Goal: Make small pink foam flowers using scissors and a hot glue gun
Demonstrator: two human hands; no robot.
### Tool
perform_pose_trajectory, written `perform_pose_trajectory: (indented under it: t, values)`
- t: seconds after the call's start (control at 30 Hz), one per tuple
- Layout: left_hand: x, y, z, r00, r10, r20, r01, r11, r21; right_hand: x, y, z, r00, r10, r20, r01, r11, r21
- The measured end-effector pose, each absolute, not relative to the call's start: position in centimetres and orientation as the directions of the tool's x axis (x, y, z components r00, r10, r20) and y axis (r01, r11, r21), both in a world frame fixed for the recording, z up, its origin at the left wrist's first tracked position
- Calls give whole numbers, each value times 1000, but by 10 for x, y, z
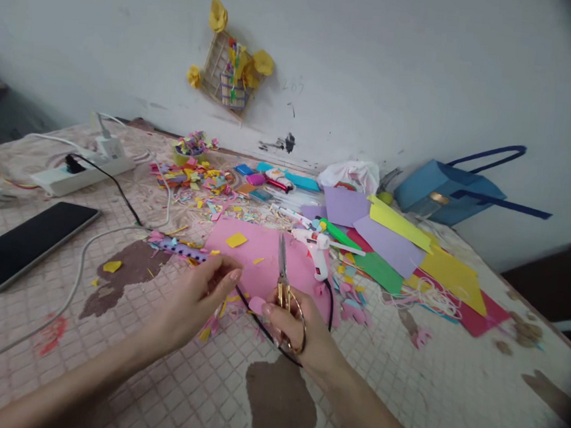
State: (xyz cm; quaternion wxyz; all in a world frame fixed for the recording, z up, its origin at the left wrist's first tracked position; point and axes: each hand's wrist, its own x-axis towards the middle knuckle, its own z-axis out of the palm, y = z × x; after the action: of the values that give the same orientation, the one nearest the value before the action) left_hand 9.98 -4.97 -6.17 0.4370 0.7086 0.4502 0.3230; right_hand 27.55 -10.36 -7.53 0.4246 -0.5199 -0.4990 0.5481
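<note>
Head view: right hand [313, 335] clamped on gold-handled scissors [283, 263], blades together, over the pink sheet [256, 239]. Left hand [192, 302] nearby, fingers curled; cannot tell whether they hold anything. Good handling requires blade tips clear of the black cord [331, 303] and glue gun [319, 261].

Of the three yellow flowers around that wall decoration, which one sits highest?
The top flower, on the uppermost corner of the wall decoration; the left flower and right flower both sit lower.
</note>
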Motion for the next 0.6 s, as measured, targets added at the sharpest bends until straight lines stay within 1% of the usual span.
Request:
perform_pose_trajectory:
  t: [0.07,0.1,0.13,0.17,0.23,0.3,0.37,0.43,0.53,0.6]
  values:
    - [98,-49,-63,336,932,134,491,-295,819,276,-104,-75,-108,983,-150,16,-149,-989]
    - [97,-49,-64,338,930,147,507,-311,804,276,-105,-75,-112,982,-152,0,-153,-988]
    - [97,-50,-64,360,922,142,479,-313,820,276,-105,-75,-115,982,-152,-9,-154,-988]
    - [98,-51,-64,399,908,125,412,-300,861,276,-105,-74,-118,981,-151,-11,-154,-988]
    - [100,-53,-63,497,865,63,239,-206,949,276,-105,-73,-129,982,-141,-6,-143,-990]
    - [103,-56,-61,573,818,-44,171,-67,983,276,-105,-72,-140,981,-131,1,-133,-991]
    - [106,-58,-59,612,776,-156,205,35,978,276,-105,-72,-147,981,-130,21,-128,-991]
    - [108,-60,-59,633,740,-228,233,99,967,275,-106,-72,-151,980,-129,45,-123,-991]
    - [108,-59,-63,646,723,-247,208,144,967,274,-106,-74,-142,982,-123,62,-115,-991]
    - [107,-57,-68,643,728,-237,182,156,971,273,-105,-77,-125,985,-120,38,-116,-992]
